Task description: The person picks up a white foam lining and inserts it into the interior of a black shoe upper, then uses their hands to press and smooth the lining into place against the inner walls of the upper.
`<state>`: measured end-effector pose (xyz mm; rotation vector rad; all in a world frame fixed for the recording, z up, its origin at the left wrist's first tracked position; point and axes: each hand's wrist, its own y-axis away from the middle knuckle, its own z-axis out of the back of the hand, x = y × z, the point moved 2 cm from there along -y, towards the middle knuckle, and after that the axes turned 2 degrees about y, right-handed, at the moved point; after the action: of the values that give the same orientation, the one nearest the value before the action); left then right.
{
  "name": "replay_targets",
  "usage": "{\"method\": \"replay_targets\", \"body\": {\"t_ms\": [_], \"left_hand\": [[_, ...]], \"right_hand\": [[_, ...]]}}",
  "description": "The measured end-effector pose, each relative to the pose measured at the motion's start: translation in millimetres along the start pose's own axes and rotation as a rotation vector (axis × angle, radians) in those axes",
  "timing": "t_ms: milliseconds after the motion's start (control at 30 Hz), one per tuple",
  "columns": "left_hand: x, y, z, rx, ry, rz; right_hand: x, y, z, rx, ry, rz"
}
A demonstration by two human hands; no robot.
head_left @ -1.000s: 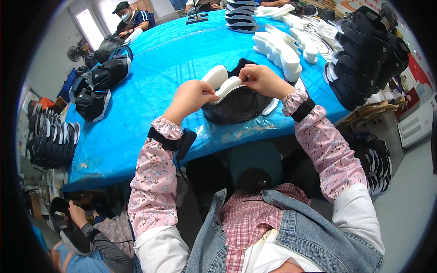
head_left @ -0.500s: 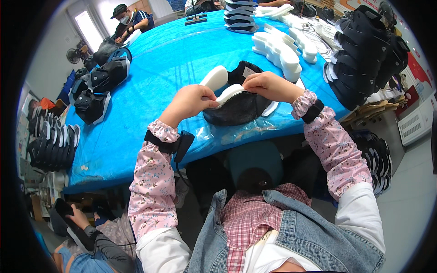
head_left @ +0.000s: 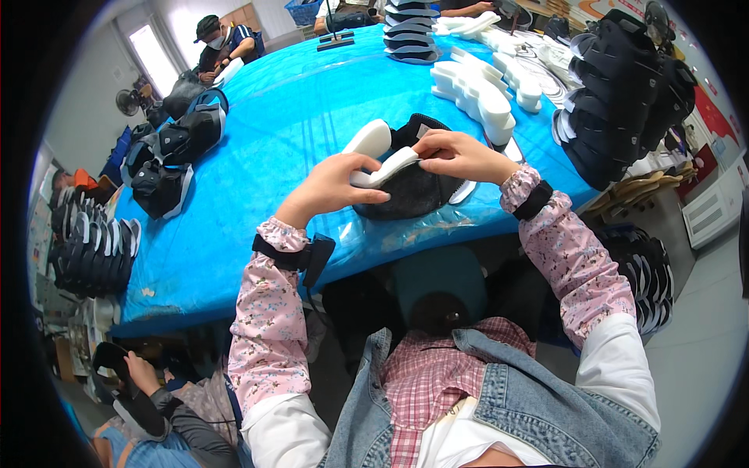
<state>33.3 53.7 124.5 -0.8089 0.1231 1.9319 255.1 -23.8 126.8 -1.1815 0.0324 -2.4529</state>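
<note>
One white foam section (head_left: 395, 165) lies along the rim of a black fabric piece (head_left: 407, 196), near the front edge of the blue-covered surface (head_left: 281, 117). The left hand (head_left: 334, 183), half closed, holds the section's left end between thumb and fingers; the right hand (head_left: 460, 154), nearly closed, pinches the opposite end at the rim. Steady, even pressure from both sides, with foam and fabric edges held flush, would likely serve best here. Behind stands a rounded white foam lobe (head_left: 368, 139), its connection hidden.

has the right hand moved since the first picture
Yes: the right hand has moved slightly right and toward the near edge of the table, judged against the white foam stack.
</note>
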Motion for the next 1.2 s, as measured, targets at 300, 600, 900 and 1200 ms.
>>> {"method": "replay_targets", "body": {"t_ms": [300, 600, 900, 1200], "left_hand": [[4, -7, -19, -0.149, 0.035, 0.101], [-6, 2, -42, -0.525, -0.193, -0.109], [-15, 12, -8, -0.316, -0.337, -0.267], [-59, 21, -36, -0.342, -0.756, -0.123]], "right_hand": [[3, -3, -8, -0.060, 0.074, 0.009], [-1, -8, -19, -0.264, 0.022, -0.004], [10, -17, -9, -0.374, 0.359, 0.430], [74, -10, -6, 0.001, 1.013, 0.562]]}}
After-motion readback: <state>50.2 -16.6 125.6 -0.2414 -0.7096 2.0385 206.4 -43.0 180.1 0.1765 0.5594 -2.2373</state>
